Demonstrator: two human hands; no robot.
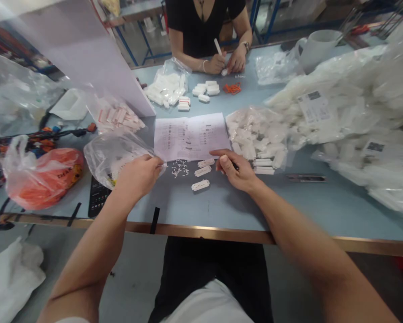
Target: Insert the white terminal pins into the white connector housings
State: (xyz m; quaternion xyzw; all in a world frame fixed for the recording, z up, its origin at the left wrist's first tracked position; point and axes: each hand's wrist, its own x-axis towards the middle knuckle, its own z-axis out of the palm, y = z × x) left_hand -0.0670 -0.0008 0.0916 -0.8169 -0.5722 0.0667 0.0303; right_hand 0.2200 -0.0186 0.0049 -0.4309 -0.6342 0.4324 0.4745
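Note:
My left hand (139, 175) is closed in a pinch beside a scatter of tiny white pieces (180, 168), with a small whitish piece at its fingertips. On the right, my right hand (236, 169) has its index finger stretched out and its thumb bent against the other fingers; something dark shows between them, too small to name. Between my hands lie three flat white labelled plastic parts (200, 185). Just beyond them is a printed instruction sheet (192, 134), unfolded on the blue table (201, 213).
A clear bag of white parts (258, 130) and larger bags (339, 103) crowd the right, near tweezers (306, 178). Left are a phone (97, 197), an orange-filled bag (45, 172) and a clear bag (109, 150). Opposite, a person (208, 36) holds a white marker (218, 46).

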